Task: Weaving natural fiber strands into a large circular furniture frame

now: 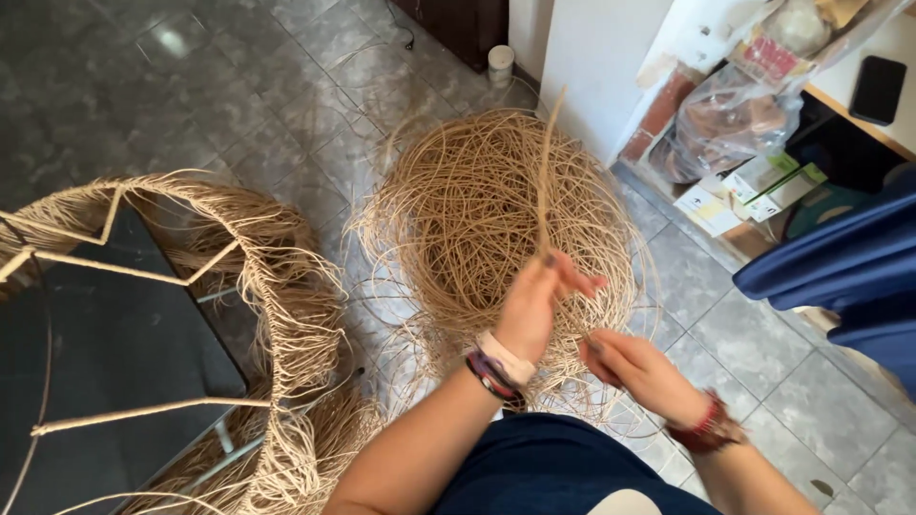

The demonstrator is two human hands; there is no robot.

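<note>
A big loose coil of tan fibre cords lies on the grey tiled floor in front of me. My left hand is raised over the coil and pinches a bunch of cord strands that stand up from its fingers. My right hand, lower and to the right, grips the lower end of the same strands. Both wrists wear bracelets. To my left stands a round wire frame wrapped in the same cord, with a thick fringe of loose ends hanging from its rim.
A white wall corner rises behind the coil. A small white jar sits on the floor beside it. At the right are a clear plastic bag, small boxes, a black phone on a shelf, and blue cloth.
</note>
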